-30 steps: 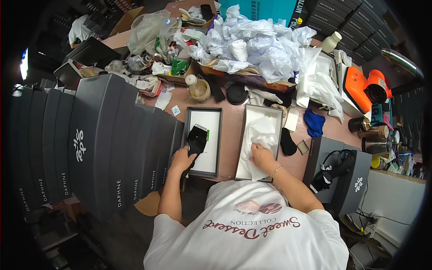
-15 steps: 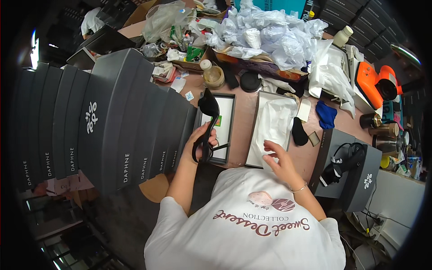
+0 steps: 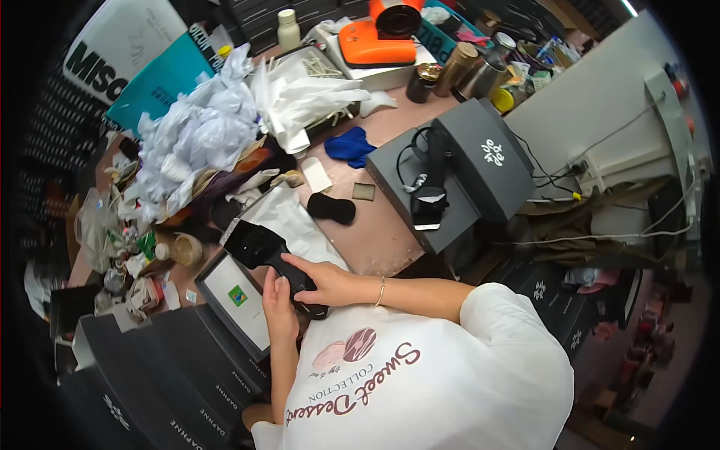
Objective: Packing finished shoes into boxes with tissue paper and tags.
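Note:
A black high-heeled sandal (image 3: 255, 241) is between my two hands, its toe end tilted up toward the far left. My left hand (image 3: 280, 309) grips it from the near side, fingers pressed along its edge. Over the heel end lies my right hand (image 3: 328, 283), with its fingers closed around that part. Beneath the sandal is a shoe box tray lined with white tissue paper (image 3: 294, 219). Left of it sits another grey-edged box tray (image 3: 259, 335) with a green sticker on its white inside. The sandal's straps are partly hidden by my fingers.
Stacked dark grey shoe boxes (image 3: 150, 375) fill the near left. On the right, a grey box (image 3: 465, 214) bears another black strappy shoe (image 3: 429, 196). A black pad (image 3: 331, 209), blue cloth (image 3: 350, 147), crumpled white paper (image 3: 202, 127) and an orange device (image 3: 376, 43) are farther back.
My view has swung to the right. My right hand, empty and apart before, now grips the sandal alongside my left. The sandal has moved over toward the tissue-lined tray.

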The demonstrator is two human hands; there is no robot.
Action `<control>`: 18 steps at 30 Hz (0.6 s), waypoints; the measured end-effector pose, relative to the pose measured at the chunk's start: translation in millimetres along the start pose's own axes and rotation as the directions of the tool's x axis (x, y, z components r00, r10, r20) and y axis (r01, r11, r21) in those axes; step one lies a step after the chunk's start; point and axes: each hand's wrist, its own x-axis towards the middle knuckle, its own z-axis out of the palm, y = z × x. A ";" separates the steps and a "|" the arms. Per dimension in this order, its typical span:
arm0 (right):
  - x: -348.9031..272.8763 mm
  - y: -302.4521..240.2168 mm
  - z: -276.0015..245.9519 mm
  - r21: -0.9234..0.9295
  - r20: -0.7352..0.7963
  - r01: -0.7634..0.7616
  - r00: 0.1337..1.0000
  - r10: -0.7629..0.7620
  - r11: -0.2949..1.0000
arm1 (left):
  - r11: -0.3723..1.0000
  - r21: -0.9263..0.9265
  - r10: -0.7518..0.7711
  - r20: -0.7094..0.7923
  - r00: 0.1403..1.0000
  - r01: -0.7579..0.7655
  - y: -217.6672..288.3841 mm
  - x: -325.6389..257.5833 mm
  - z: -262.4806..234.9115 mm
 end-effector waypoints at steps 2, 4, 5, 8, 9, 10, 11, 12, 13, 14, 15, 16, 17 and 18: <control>-4.6 23.6 1.3 0.107 -0.179 0.018 0.984 0.002 0.994 | 0.944 0.330 -0.095 0.201 0.975 0.024 4.8 3.4 -14.9; -4.4 40.4 0.4 0.276 -0.225 -0.058 0.966 0.124 0.959 | 0.875 0.471 -0.277 0.306 0.911 0.108 4.9 4.5 -30.5; -1.4 56.7 0.8 0.221 -0.263 -0.023 0.961 0.082 0.975 | 0.859 0.466 -0.393 0.336 0.856 0.211 2.9 5.5 -37.1; 9.1 84.1 7.1 0.121 -0.256 -0.057 0.963 0.087 0.991 | 0.818 0.425 -0.534 0.310 0.787 0.388 1.7 -3.1 -45.4; 10.2 86.2 9.8 0.094 -0.237 -0.081 0.966 0.102 0.992 | 0.829 0.387 -0.523 0.282 0.804 0.404 -2.6 -5.9 -53.6; 14.6 88.9 15.2 0.072 -0.208 -0.097 0.972 0.110 0.993 | 0.841 0.345 -0.509 0.240 0.827 0.418 2.7 -11.7 -60.2; 13.7 97.5 16.3 0.064 -0.261 -0.084 0.961 0.097 0.994 | 0.881 0.238 -0.466 0.275 0.841 0.410 5.4 -15.3 -59.5; 15.1 104.6 19.5 0.062 -0.297 -0.061 0.952 0.077 0.996 | 0.907 0.126 -0.419 0.329 0.846 0.401 5.7 -15.4 -65.7; 17.8 99.3 20.7 0.093 -0.270 -0.084 0.957 0.106 0.992 | 0.905 0.077 -0.421 0.306 0.854 0.418 10.2 -18.3 -68.4; 17.6 96.0 20.6 0.116 -0.242 -0.118 0.960 0.143 0.986 | 0.906 0.034 -0.414 0.293 0.862 0.423 12.7 -20.5 -69.4; 16.5 102.5 20.9 0.020 -0.267 -0.075 0.961 0.077 0.997 | 0.895 -0.059 -0.409 0.290 0.865 0.442 15.2 -23.9 -69.1; 17.5 107.5 21.7 -0.079 -0.299 -0.029 0.954 0.004 0.996 | 0.852 -0.153 -0.449 0.280 0.848 0.501 18.7 -26.3 -69.4; 16.4 104.8 24.3 -0.143 -0.303 -0.028 0.953 -0.017 0.989 | 0.841 -0.175 -0.464 0.255 0.849 0.512 26.1 -31.4 -65.6; 12.4 95.0 25.4 -0.214 -0.316 -0.033 0.948 -0.037 0.976 | 0.852 -0.206 -0.421 0.275 0.864 0.481 24.2 -34.5 -66.1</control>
